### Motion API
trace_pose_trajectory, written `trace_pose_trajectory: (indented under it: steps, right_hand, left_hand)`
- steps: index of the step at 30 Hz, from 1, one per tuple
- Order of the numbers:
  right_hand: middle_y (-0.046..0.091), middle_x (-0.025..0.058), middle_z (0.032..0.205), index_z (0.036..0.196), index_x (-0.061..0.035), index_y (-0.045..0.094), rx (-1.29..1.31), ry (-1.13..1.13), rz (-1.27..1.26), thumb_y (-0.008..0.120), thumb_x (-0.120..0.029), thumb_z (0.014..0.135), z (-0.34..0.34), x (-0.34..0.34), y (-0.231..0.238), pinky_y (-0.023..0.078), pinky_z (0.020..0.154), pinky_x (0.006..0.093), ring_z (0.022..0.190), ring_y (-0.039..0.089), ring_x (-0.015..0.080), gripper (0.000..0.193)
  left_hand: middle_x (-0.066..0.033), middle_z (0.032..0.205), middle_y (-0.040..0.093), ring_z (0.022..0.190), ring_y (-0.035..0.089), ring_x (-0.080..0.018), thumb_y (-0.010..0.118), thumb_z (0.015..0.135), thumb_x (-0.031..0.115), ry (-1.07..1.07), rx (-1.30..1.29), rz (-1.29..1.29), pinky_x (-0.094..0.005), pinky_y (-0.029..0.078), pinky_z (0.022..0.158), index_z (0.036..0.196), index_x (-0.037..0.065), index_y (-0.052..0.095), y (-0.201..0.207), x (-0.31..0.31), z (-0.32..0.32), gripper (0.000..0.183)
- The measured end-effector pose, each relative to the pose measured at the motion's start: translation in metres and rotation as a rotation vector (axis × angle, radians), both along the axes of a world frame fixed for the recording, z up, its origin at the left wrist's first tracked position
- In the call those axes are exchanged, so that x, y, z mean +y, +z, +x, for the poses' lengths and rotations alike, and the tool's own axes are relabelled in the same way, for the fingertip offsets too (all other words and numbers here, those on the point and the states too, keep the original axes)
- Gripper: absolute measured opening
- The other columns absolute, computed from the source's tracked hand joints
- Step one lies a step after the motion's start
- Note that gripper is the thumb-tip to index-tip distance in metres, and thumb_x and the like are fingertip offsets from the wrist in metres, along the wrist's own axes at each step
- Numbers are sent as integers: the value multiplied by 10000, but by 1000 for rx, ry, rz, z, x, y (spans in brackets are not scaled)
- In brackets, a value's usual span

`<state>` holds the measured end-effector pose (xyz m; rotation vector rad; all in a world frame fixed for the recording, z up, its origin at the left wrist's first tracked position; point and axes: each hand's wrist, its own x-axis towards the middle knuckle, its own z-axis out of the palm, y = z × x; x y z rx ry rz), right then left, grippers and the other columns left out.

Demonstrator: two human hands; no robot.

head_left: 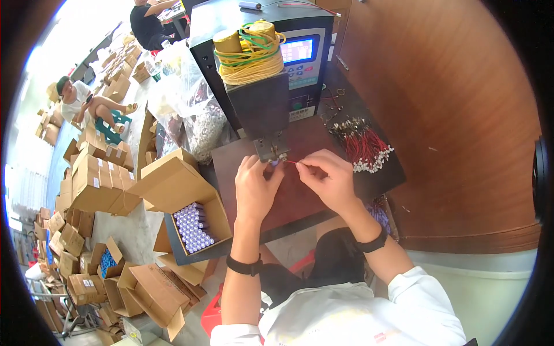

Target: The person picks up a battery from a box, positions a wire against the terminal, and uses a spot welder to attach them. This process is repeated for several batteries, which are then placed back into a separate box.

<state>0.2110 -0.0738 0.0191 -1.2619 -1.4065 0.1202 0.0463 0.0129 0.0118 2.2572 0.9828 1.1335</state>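
My left hand [254,187] is closed on a small purple battery cell [274,163], mostly hidden by the fingers, right under the welding head [271,149] of a spot welder. My right hand [329,176] pinches a thin red wire [292,162] between thumb and fingertips. The wire's far end reaches the cell beneath the electrodes; whether it touches cannot be made out. Both hands are over a dark reddish work mat [231,164]. To the right of my right hand lies a heap of red wires [363,144] with white connectors.
The welder's cabinet [203,43] has a lit blue screen [299,50] and coiled yellow cables [251,69]. Left of the mat, an open carton [219,216] holds many purple cells. Plastic bags [179,75] and cardboard boxes [98,179] crowd the left. A wooden panel [456,132] borders the right. Two people sit farther off.
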Motion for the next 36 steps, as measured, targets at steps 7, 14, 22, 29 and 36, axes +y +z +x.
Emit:
trace_pose_trajectory:
  steps: [7, 14, 22, 29, 36]
  right_hand:
    - [719, 73, 872, 927, 14, 739, -3, -6, -1, 802, 23, 851, 1, -1, 0, 505, 541, 228, 664, 639, 95, 99]
    - [722, 71, 875, 932, 19, 742, 17, 0, -16, 798, 36, 846, -1, -3, 1, 503, 544, 222, 668, 639, 90, 104]
    - [719, 74, 874, 920, 25, 737, 6, -6, -22, 789, 38, 850, 1, -4, 1, 498, 537, 219, 672, 639, 87, 88]
    - [719, 72, 877, 914, 27, 735, 37, -23, -36, 786, 32, 856, 2, -3, -1, 496, 535, 215, 680, 647, 87, 77]
    - [724, 70, 868, 912, 13, 736, 38, -43, -58, 797, 4, 863, -5, 2, 2, 506, 590, 239, 715, 660, 109, 79]
  left_hand:
    - [-132, 788, 650, 748, 622, -305, 802, 818, 105, -11, -7, 9, -409, 508, 680, 866, -20, 716, 1, 2, 2, 159]
    - [-135, 791, 650, 755, 622, -310, 799, 813, 102, -10, -7, 2, -409, 508, 691, 855, -21, 712, 2, 0, 1, 156]
    - [-136, 790, 648, 745, 620, -307, 801, 809, 97, -18, -9, 20, -401, 508, 682, 846, -24, 706, 1, 0, 1, 159]
    - [-131, 796, 651, 740, 614, -306, 798, 810, 99, -15, -15, -11, -406, 509, 687, 846, -18, 707, -1, 0, 4, 152]
    - [-149, 812, 651, 791, 629, -345, 809, 803, 128, 20, 33, 18, -446, 514, 708, 801, -15, 718, -8, 9, -5, 169]
